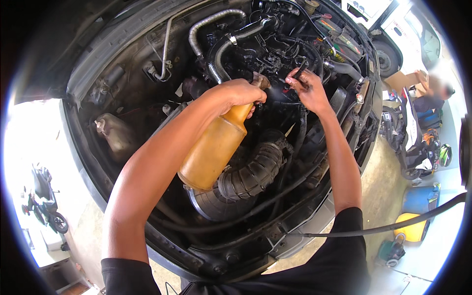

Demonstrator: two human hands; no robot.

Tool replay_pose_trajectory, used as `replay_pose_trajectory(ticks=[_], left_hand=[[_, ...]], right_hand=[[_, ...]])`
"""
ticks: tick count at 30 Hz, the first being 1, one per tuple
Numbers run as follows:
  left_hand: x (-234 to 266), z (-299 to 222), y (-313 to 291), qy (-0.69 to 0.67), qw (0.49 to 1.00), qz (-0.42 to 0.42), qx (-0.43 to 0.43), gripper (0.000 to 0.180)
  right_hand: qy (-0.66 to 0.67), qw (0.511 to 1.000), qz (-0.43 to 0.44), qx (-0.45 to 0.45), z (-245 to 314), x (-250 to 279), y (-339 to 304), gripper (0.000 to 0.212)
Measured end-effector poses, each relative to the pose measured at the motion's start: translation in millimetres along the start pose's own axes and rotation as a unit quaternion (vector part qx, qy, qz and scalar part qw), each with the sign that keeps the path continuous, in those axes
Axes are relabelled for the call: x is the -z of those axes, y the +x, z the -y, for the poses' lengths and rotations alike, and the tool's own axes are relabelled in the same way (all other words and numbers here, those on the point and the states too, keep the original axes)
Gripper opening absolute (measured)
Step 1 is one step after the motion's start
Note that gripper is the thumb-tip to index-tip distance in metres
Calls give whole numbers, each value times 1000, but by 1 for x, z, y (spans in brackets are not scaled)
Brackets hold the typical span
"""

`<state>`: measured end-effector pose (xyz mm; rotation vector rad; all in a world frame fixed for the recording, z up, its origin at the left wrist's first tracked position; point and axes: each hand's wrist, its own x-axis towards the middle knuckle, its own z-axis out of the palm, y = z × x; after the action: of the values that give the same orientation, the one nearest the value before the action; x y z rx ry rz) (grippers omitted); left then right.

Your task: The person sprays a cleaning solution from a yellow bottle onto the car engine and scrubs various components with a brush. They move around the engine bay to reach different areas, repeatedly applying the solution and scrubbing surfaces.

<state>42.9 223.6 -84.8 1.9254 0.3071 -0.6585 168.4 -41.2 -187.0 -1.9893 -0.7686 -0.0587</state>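
My left hand [242, 93] is wrapped round the neck of an amber plastic spray bottle [214, 150], which hangs tilted over the engine bay. The bottle's head [260, 81] points right, and a faint pale haze shows beside it. My right hand [310, 92] is raised just right of that haze, its fingers pinched on a slim dark part [299, 70] whose kind I cannot make out. Beneath both hands lies the dark, wet-looking engine [270, 59]. A ribbed black air intake hose [250, 169] curves below the bottle.
A silver-wrapped hose [219, 56] rises behind my left hand. The battery [341, 37] sits at the far right, and a cloudy plastic reservoir [115, 132] at the left. A black cable [383, 228] crosses at lower right. Another person [432, 93] is beside motorcycle parts at right.
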Motion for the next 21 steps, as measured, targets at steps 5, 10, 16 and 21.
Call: replay_pose_trajectory(ticks=[5,10,16,21], left_hand=[[-16,-6,15,4,1000,-17,-10,29],[-11,-4,16,-31,999,-25,-15,33],[-3,10,-2,-66,997,18,-22,28],[-1,27,-18,-121,992,17,-37,30]], right_hand=[[-3,991,-94,96,24,-7,-14,16],[-57,989,-117,-74,33,6,-45,17],[-37,998,-57,8,44,-2,-66,14],[-10,993,-113,22,43,-14,-43,15]])
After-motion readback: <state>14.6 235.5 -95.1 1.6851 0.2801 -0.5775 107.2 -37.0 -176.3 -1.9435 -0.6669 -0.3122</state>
